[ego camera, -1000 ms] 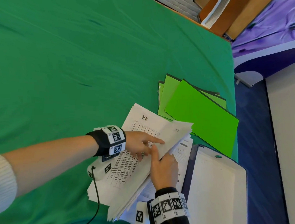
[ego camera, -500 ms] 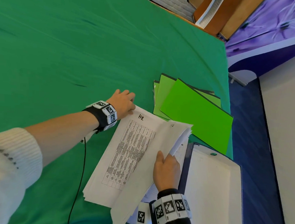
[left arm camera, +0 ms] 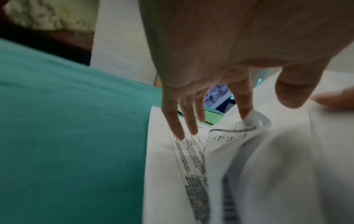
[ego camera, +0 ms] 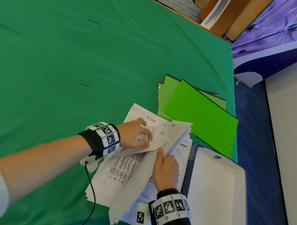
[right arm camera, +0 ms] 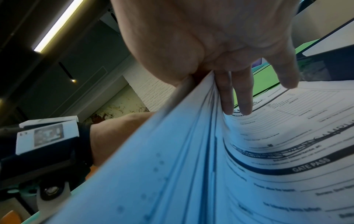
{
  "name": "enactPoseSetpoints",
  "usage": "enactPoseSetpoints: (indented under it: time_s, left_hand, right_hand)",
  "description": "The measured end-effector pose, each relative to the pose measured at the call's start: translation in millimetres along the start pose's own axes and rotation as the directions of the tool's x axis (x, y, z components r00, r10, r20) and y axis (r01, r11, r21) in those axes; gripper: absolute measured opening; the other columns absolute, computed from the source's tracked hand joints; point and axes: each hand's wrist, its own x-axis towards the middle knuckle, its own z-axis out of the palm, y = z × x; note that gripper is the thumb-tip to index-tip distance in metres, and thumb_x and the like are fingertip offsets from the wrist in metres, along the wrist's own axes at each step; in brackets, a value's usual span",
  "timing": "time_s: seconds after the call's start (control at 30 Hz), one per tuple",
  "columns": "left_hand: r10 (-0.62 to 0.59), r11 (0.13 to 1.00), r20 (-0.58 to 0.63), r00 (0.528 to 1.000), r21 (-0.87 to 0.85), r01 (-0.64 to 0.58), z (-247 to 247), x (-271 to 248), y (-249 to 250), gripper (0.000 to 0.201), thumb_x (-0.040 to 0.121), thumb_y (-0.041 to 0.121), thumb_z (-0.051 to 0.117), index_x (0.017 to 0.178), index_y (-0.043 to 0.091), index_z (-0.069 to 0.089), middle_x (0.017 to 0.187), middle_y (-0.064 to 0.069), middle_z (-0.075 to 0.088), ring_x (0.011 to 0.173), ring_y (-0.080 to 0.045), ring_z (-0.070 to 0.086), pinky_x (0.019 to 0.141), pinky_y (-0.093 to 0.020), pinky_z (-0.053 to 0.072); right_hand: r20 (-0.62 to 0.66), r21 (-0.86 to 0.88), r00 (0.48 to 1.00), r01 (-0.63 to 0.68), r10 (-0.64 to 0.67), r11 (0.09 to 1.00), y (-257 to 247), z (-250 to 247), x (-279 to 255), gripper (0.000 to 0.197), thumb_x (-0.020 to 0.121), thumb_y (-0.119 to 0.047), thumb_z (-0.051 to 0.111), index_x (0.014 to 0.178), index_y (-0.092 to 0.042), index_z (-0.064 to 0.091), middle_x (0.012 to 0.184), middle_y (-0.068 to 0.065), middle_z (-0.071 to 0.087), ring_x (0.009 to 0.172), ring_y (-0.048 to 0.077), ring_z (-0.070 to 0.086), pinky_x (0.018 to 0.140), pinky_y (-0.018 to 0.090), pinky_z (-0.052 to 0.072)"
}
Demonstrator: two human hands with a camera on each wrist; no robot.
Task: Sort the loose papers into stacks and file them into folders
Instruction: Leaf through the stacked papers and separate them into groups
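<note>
The loose papers [ego camera: 124,171] lie in a heap at the near right of the green-covered table [ego camera: 78,58], between the green folders [ego camera: 200,118] and the open blue binder [ego camera: 215,191] — no separate stacks are laid out yet, so the sorting looks to be at an early stage.

The left hand [ego camera: 134,137] has its index finger and thumb pinching a crumpled corner of the top sheet, while its other fingers [left arm camera: 176,128] lie spread and straight on the printed page beneath. The right hand [ego camera: 165,171] clamps a thick bundle of sheets: the thumb lies on top, the fingers [right arm camera: 237,97] are pressed together underneath, and the bundle is lifted up off a form headed "GATE PASS" [right arm camera: 310,165].

The likeliest trouble is at that pinched corner. It is already bunched into a curl, and a pull from there could crease the sheet further or tear it, since the other fingers pin the page below and the right thumb sits on the same pile. The pinch may also drag a second sheet along unnoticed, putting it in the wrong stack. The lifted bundle is fanned at its edges — if the right grip eases, sheets could slide out toward the binder or off the near table edge. The heap already overlaps the folders' corner, so a sideways tug might shift those too.
</note>
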Motion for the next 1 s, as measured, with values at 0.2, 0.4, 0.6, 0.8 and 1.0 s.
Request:
enactPoseSetpoints:
  time_s: [0.2,0.4,0.6,0.8,1.0]
  left_hand:
    - [-0.022,0.995,-0.158,0.987,0.097,0.038,0.1,1.7,-4.8,0.081,0.078,0.043,0.077,0.140,0.033,0.028,0.145,-0.003,0.032,0.109,-0.024,0.059,0.091,-0.040,0.050]
    - [-0.250,0.966,-0.222,0.942,-0.119,0.228,9.8,1.0,-5.0,0.135,0.048,0.063,0.087,0.148,0.019,0.007,0.141,-0.012,0.045,0.117,-0.032,0.057,0.095,-0.045,0.049]
    - [-0.261,0.961,-0.189,0.947,-0.148,0.235,22.3,-0.3,5.5,0.136,0.048,0.073,0.081,0.146,0.012,0.010,0.134,-0.011,0.051,0.111,-0.027,0.058,0.092,-0.041,0.051]
    - [-0.011,0.974,-0.533,0.846,0.186,0.129,22.9,-11.4,14.9,0.109,0.065,0.072,0.071,0.144,0.009,0.030,0.146,-0.010,0.033,0.129,-0.027,0.041,0.105,-0.041,0.035]
    - [0.002,0.999,-0.253,0.968,-0.049,-0.015,40.3,-30.7,17.9,0.090,0.078,0.087,0.021,0.129,0.020,0.054,0.130,-0.003,0.055,0.108,-0.017,0.057,0.092,-0.035,0.046]
  right_hand:
    - [0.015,0.007,1.000,-0.010,0.010,1.000,-1.3,-2.2,-1.6,0.045,0.101,-0.039,0.036,0.090,-0.003,0.060,0.091,0.014,0.062,0.090,0.032,0.058,0.073,0.035,0.042]
    - [0.009,0.003,1.000,-0.024,0.024,1.000,-1.3,3.4,-1.9,0.060,0.095,-0.058,0.034,0.088,-0.007,0.065,0.091,0.010,0.063,0.091,0.029,0.058,0.078,0.037,0.046]
    - [-0.006,0.009,1.000,-0.019,0.019,1.000,-4.0,3.9,-1.8,0.065,0.091,-0.067,0.033,0.112,-0.016,0.067,0.103,0.004,0.066,0.099,0.026,0.060,0.084,0.037,0.049]
    - [-0.045,-0.039,0.998,-0.037,0.035,0.999,-1.8,-0.3,1.9,0.039,0.100,-0.034,0.043,0.104,-0.002,0.064,0.103,0.014,0.065,0.097,0.032,0.060,0.080,0.037,0.047]
    - [-0.018,0.051,0.998,-0.065,0.066,0.997,-9.3,-0.5,-0.3,0.055,0.100,-0.048,0.030,0.099,-0.009,0.068,0.101,0.012,0.067,0.096,0.029,0.059,0.082,0.036,0.044]
